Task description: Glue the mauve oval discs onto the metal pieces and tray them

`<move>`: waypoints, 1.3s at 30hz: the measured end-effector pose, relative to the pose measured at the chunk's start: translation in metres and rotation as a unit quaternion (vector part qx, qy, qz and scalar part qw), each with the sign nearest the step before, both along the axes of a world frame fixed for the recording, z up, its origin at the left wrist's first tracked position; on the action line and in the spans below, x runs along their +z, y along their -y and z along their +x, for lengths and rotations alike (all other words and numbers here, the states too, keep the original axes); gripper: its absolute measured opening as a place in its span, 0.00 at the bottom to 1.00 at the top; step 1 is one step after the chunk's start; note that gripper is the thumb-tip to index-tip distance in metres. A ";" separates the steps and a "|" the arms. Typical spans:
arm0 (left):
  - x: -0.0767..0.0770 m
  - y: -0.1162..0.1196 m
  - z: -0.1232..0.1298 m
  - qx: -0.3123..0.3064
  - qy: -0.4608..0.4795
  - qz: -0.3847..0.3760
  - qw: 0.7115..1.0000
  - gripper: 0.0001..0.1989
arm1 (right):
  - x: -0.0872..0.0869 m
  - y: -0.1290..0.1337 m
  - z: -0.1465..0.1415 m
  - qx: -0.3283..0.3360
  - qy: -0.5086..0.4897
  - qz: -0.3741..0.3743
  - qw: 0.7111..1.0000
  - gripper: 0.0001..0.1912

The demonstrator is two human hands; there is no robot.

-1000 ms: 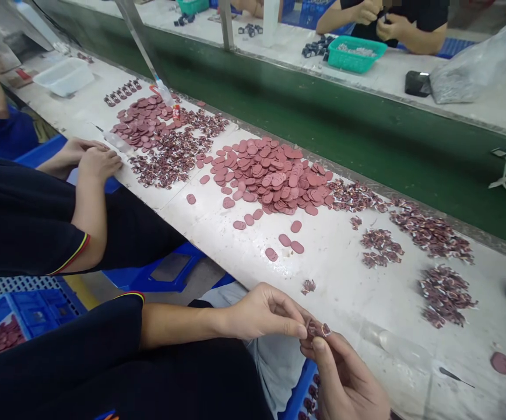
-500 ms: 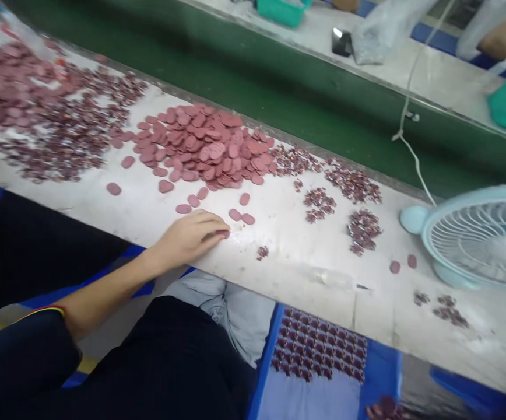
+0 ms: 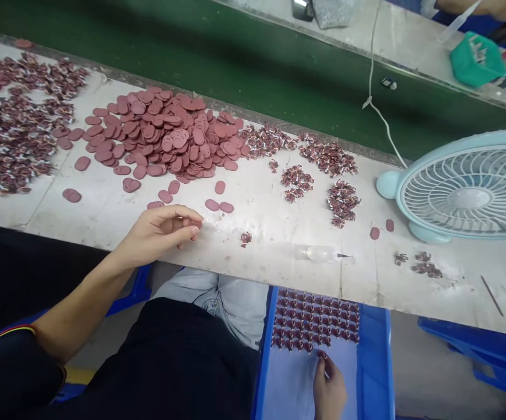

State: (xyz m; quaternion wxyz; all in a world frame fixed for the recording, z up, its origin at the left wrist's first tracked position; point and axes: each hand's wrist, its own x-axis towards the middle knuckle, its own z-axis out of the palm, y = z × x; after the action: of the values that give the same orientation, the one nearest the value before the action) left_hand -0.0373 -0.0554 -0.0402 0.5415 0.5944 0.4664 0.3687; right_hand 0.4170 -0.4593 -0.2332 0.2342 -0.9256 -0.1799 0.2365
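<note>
My left hand (image 3: pixel 161 234) is over the front part of the white table, thumb and fingers closed on a dull-red oval disc (image 3: pixel 194 223), partly hidden by the fingers. Behind it lies a big heap of similar oval discs (image 3: pixel 169 137). A small maroon-and-white piece (image 3: pixel 245 238) lies alone to its right. Low in the view, my right hand (image 3: pixel 329 385) pinches a small maroon piece (image 3: pixel 322 354) at the front row in a blue tray (image 3: pixel 373 356). Rows of matching maroon pieces (image 3: pixel 314 315) stand on the pale sheet (image 3: pixel 288 379) lining the tray.
Small maroon pieces lie in clusters (image 3: pixel 343 201) right of the heap, and a large spread (image 3: pixel 12 134) covers the left. A clear needle-tipped bottle (image 3: pixel 320 253) lies near the front edge. The light-blue fan (image 3: pixel 467 195) stands at right. Another person's arm (image 3: pixel 484 7) shows across the green divider (image 3: pixel 235 64).
The view has shifted and sharpened. My right hand has come into view at the tray with a small piece. My left hand has turned, showing its thumb and the disc.
</note>
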 end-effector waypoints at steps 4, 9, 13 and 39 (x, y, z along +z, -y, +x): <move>-0.005 0.000 0.003 0.021 0.080 -0.035 0.996 0.09 | -0.014 0.003 0.000 0.056 0.035 -0.054 0.996 0.23; 0.000 0.001 0.003 0.020 0.147 -0.114 0.982 0.20 | -0.020 -0.004 0.001 0.058 0.047 -0.106 0.992 0.22; 0.006 0.003 -0.001 0.009 0.162 -0.154 0.975 0.21 | -0.010 -0.016 -0.003 0.036 0.046 -0.103 0.993 0.21; -0.028 0.068 0.076 -0.108 0.406 -0.386 0.821 0.22 | 0.194 -0.317 -0.149 0.024 -0.807 0.419 0.415 0.18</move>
State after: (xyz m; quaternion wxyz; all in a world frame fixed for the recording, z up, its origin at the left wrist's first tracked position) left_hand 0.0384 -0.1238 -0.0684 0.9034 0.1794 0.2412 0.3057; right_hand 0.2677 -0.1428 -0.0392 0.6245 -0.0912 -0.0066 0.7756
